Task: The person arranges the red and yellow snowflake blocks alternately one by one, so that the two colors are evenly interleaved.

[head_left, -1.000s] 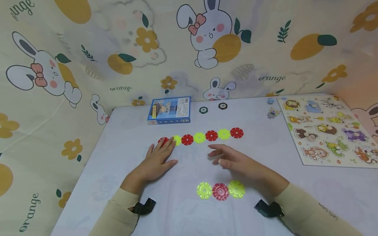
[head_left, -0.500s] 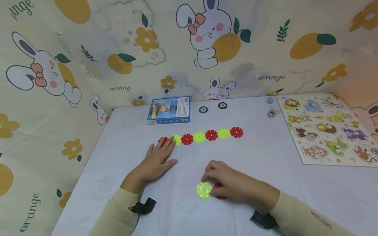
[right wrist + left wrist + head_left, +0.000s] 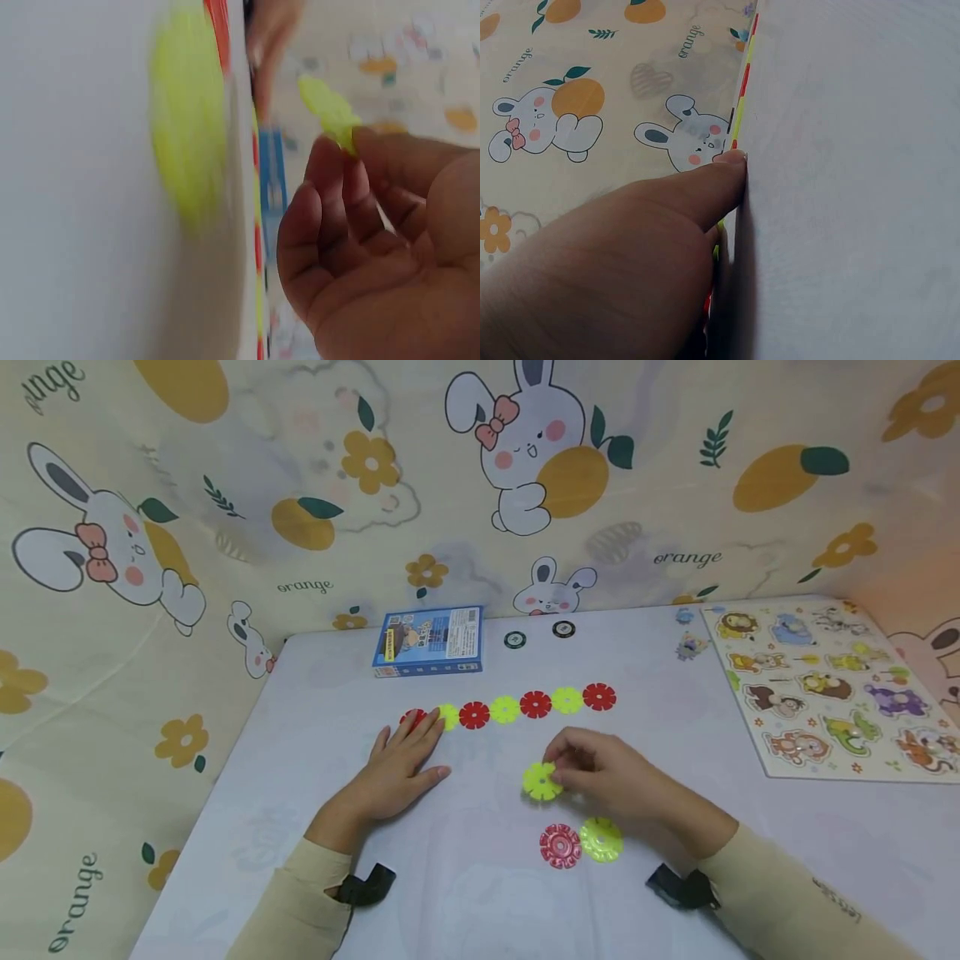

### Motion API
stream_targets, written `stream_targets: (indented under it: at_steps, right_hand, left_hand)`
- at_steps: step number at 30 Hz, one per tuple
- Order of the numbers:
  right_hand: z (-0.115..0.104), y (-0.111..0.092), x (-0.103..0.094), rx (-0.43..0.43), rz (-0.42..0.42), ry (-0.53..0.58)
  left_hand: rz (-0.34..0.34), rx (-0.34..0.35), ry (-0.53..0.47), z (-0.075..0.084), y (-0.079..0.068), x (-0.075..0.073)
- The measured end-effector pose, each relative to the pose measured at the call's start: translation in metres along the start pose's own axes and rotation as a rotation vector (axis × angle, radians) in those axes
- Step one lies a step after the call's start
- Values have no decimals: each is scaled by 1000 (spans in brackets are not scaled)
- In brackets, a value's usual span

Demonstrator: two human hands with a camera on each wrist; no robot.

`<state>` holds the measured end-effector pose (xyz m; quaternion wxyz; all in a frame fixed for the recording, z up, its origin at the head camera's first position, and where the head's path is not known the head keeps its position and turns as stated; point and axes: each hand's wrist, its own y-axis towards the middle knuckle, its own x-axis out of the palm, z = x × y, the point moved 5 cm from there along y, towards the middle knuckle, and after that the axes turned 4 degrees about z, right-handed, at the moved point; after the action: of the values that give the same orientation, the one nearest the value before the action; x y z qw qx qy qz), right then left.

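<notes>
My right hand (image 3: 611, 772) pinches a yellow-green snowflake disc (image 3: 542, 782) between thumb and fingertips, held above the white table. In the right wrist view this disc (image 3: 326, 109) is seen tilted, clear of the tabletop. Below it lie a red snowflake disc (image 3: 560, 846) and another yellow-green disc (image 3: 602, 840), side by side. Farther back runs a slightly slanting row of alternating red and yellow-green discs, with a red disc (image 3: 600, 697) at its right end. My left hand (image 3: 401, 777) rests flat, its fingertips on the row's left end, partly hiding the leftmost red disc (image 3: 413, 719).
Behind the row lies a blue box (image 3: 428, 642). Two small dark round pieces, a green-rimmed one (image 3: 515, 640) and a black one (image 3: 564, 629), are to its right. An animal puzzle board (image 3: 832, 689) takes up the right side, with small loose pieces (image 3: 691, 647) by its left edge.
My right hand went down to the near discs, picked up the left yellow-green one and brought it back up and away from me. My left hand stayed in place.
</notes>
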<state>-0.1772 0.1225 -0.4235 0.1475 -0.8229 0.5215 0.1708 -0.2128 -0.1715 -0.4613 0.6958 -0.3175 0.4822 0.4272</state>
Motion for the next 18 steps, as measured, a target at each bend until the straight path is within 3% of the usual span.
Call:
stream_targets:
  at_steps: [4, 10, 14, 18]
  right_hand:
    - [23, 6, -44, 65, 169, 7]
    - [62, 0, -101, 239, 360, -48]
    - [80, -3, -116, 273, 436, -11]
    - [78, -2, -117, 263, 420, -69]
  left_hand:
    - [5, 4, 0, 0, 0, 0]
    - [9, 6, -4, -1, 1, 1]
    - [10, 3, 4, -2, 1, 2]
    - [9, -1, 9, -2, 0, 2]
